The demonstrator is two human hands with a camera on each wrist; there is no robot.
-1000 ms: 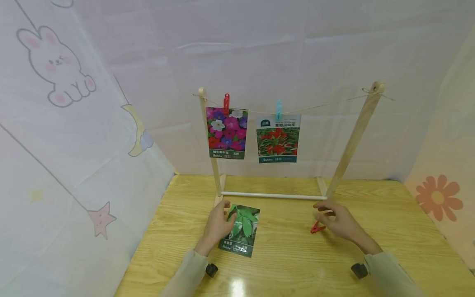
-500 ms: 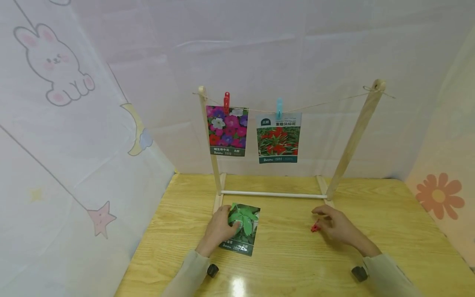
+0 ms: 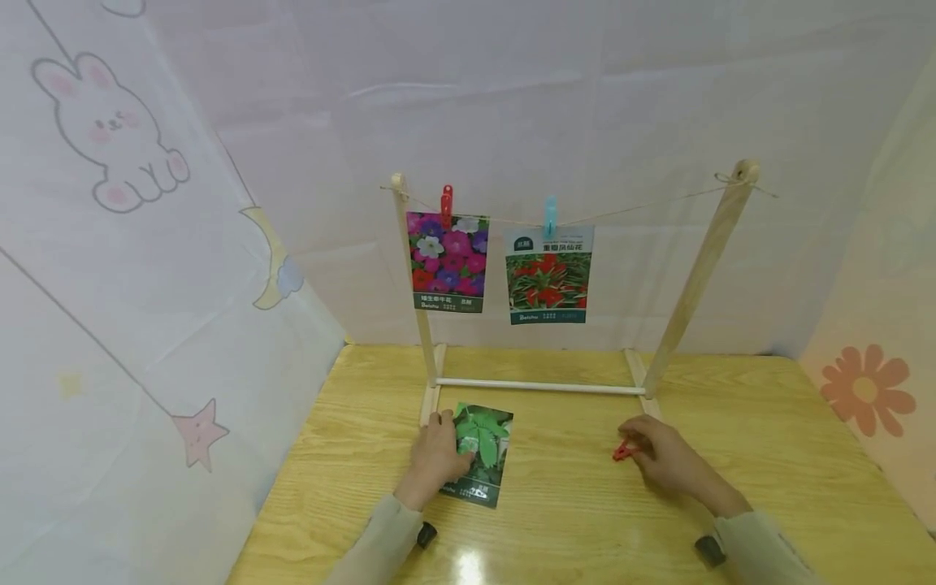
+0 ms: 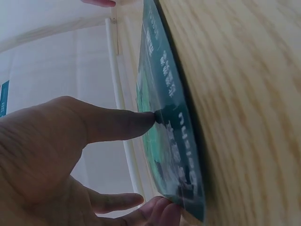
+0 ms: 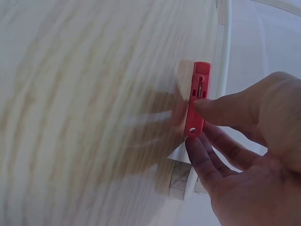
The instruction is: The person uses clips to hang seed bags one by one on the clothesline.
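Note:
A seed packet with a green leaf picture (image 3: 486, 447) lies on the table in front of a wooden frame. My left hand (image 3: 435, 461) is at its left edge; in the left wrist view the thumb presses on the face of the packet (image 4: 171, 101) and the fingertips curl at its edge. To the right, my right hand (image 3: 669, 459) pinches a small red clothespin (image 3: 622, 451) close to the tabletop. The right wrist view has the thumb on one side of this clothespin (image 5: 200, 84), with a fingertip at its lower end.
A string (image 3: 643, 205) runs between the posts of the wooden frame (image 3: 695, 292). From it hang a petunia seed packet (image 3: 449, 264) under a red clothespin (image 3: 447, 207) and a red-flower packet (image 3: 548, 280) under a blue clothespin (image 3: 550, 218). A white rod (image 3: 541, 386) joins the frame's feet.
My left hand has shifted right, further over the leaf packet, its thumb coming down on it. My right hand has closed its fingers on the red clothespin, which has turned slightly.

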